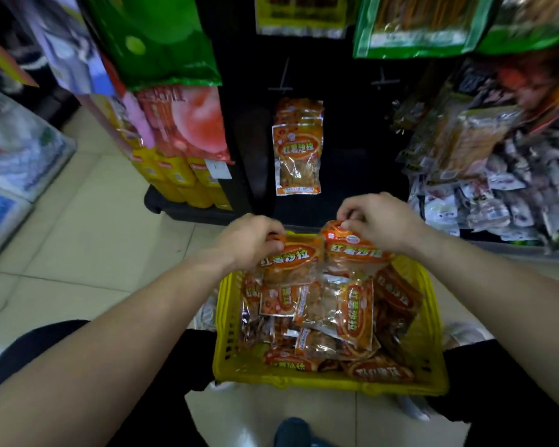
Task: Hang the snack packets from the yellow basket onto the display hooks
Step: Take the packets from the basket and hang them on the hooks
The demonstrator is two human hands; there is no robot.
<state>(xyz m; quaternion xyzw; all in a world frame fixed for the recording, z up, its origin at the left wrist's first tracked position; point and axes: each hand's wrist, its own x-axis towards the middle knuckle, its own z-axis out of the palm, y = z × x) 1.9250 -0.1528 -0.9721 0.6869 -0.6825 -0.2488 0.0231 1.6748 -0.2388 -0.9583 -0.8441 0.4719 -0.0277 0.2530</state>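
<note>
The yellow basket (433, 359) stands on the floor between my knees, with several orange snack packets (352, 311) piled in it. My left hand (252, 240) grips the top of one orange packet (288, 259) over the basket's far edge. Beside it, my right hand (375, 221) pinches the top of a second orange packet (355, 250). Straight ahead on the dark display, several matching packets hang in a stack on one hook (297, 156). Two bare hooks (283, 77) stick out above that stack.
Green and pink bags (181, 124) hang at the left of the display, with yellow ones below. A rack of mixed packets (484, 175) fills the right side. Wrapped bales (17, 146) stand at the far left on the tiled floor (88, 240).
</note>
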